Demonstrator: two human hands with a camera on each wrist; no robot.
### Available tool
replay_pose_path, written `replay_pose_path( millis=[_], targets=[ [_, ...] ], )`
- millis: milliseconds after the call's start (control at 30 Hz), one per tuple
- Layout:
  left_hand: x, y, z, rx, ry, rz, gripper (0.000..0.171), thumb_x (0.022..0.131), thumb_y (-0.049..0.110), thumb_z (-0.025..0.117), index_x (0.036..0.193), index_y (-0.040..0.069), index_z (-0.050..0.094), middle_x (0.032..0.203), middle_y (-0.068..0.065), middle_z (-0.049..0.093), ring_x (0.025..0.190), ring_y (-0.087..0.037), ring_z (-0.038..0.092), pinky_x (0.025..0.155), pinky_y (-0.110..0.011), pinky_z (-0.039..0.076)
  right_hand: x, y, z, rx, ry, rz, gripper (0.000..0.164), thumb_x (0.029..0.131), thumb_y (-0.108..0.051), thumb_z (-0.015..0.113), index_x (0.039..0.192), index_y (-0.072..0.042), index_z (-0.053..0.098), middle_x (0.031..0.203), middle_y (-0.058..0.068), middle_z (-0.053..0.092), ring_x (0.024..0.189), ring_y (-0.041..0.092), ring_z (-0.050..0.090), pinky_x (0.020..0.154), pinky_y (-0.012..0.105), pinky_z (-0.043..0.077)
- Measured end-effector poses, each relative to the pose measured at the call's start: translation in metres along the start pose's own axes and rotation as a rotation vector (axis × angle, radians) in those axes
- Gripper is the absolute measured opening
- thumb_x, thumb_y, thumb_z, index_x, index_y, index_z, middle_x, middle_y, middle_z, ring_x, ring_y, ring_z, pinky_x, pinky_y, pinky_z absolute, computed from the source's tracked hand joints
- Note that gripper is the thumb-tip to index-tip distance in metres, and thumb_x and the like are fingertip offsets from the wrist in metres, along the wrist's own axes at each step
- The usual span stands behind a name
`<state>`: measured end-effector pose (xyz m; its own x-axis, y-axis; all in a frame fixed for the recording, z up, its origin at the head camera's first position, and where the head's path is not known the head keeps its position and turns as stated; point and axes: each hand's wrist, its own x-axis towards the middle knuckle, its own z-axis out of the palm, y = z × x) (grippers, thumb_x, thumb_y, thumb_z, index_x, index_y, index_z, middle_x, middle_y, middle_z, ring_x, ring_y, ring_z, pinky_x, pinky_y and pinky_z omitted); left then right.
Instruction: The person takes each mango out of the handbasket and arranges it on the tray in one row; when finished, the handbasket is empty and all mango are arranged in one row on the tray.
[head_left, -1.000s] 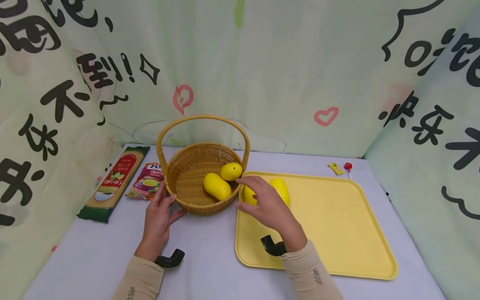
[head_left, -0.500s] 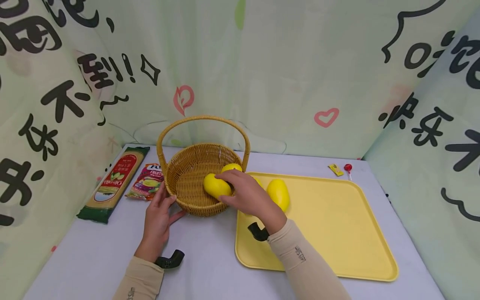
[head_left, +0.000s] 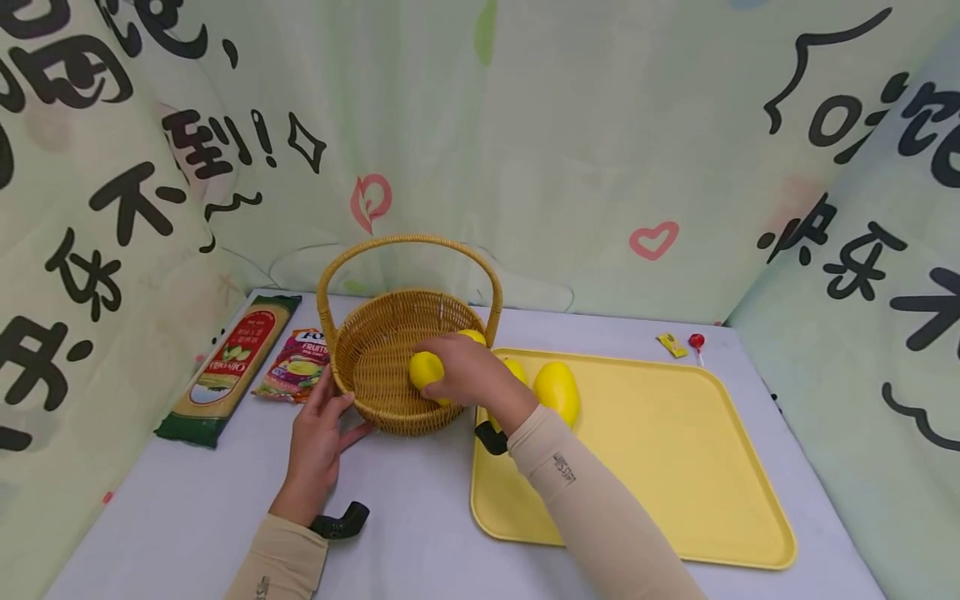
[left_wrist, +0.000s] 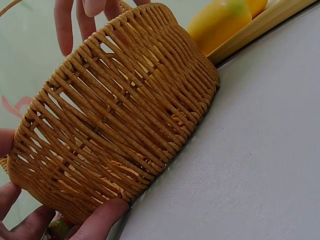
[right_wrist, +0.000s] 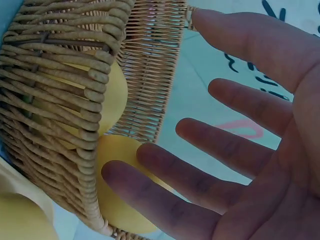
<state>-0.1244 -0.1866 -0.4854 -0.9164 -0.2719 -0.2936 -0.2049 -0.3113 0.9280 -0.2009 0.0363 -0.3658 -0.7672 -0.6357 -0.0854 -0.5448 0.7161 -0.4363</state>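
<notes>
A wicker basket with a tall arched handle stands left of the tray. My left hand grips its near left side; in the left wrist view, the thumb lies low against the weave and other fingers reach the rim. Two yellow mangoes lie in the basket: a front mango and a back mango, the latter mostly hidden. My right hand reaches over the basket's right rim, above them. In the right wrist view its fingers are spread and loosely extended, two fingertips overlapping a mango.
A yellow tray on the right bears more mangoes at its left end. Behind it lie a yellow-wrapped candy and a red lollipop. A long noodle packet and a purple snack bag lie at the left.
My right hand has moved left from above the tray to over the mangoes in the basket, covering part of them. The left hand and basket have stayed in place.
</notes>
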Motion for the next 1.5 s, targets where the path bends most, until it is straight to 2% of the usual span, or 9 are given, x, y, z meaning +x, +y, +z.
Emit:
replay_pose_path(
  millis=[233,533,800,1167,1500],
  targets=[
    [-0.001,-0.002,0.0,-0.012,-0.012,0.002,0.068,0.111,0.021,0.052,0.167,0.045,0.022,0.178,0.009,0.019,0.157,-0.027,0.038,0.104,-0.059,0.055,0.013,-0.001,0.008,-0.027,-0.049,0.03,0.059,0.092,-0.02,0.083,0.146,-0.011,0.062,0.148,0.009,0.065,0.133,0.028,0.06,0.114,0.042,0.052],
    [0.0,-0.001,0.0,-0.01,-0.015,0.012,0.067,0.111,0.021,0.052,0.167,0.046,0.024,0.178,0.009,0.022,0.157,-0.026,0.039,0.103,-0.059,0.056,0.017,-0.009,0.014,-0.073,-0.084,0.146,0.059,0.092,-0.022,0.083,0.147,-0.014,0.063,0.144,0.008,0.066,0.118,0.025,0.064,0.108,0.042,0.056],
    [0.0,-0.001,0.0,-0.013,-0.02,0.011,0.067,0.111,0.02,0.052,0.166,0.047,0.025,0.178,0.01,0.021,0.157,-0.026,0.038,0.105,-0.059,0.056,0.026,-0.009,0.021,-0.075,-0.099,0.207,0.059,0.091,-0.02,0.084,0.146,-0.015,0.064,0.142,0.009,0.067,0.109,0.023,0.063,0.101,0.04,0.058],
    [0.0,-0.002,0.0,-0.017,-0.02,0.011,0.067,0.111,0.02,0.052,0.166,0.046,0.024,0.178,0.009,0.021,0.157,-0.026,0.038,0.104,-0.059,0.056,0.037,-0.007,0.03,-0.185,-0.111,0.186,0.062,0.092,-0.021,0.083,0.15,-0.019,0.061,0.145,0.008,0.064,0.113,0.025,0.063,0.106,0.043,0.057],
    [-0.004,0.001,0.0,-0.004,-0.023,0.022,0.068,0.111,0.021,0.052,0.168,0.044,0.021,0.178,0.009,0.018,0.159,-0.026,0.035,0.106,-0.06,0.054,0.043,-0.008,0.027,-0.155,-0.156,0.17,0.068,0.088,-0.021,0.088,0.15,-0.02,0.061,0.148,0.009,0.06,0.123,0.025,0.06,0.11,0.042,0.054]
  ],
)
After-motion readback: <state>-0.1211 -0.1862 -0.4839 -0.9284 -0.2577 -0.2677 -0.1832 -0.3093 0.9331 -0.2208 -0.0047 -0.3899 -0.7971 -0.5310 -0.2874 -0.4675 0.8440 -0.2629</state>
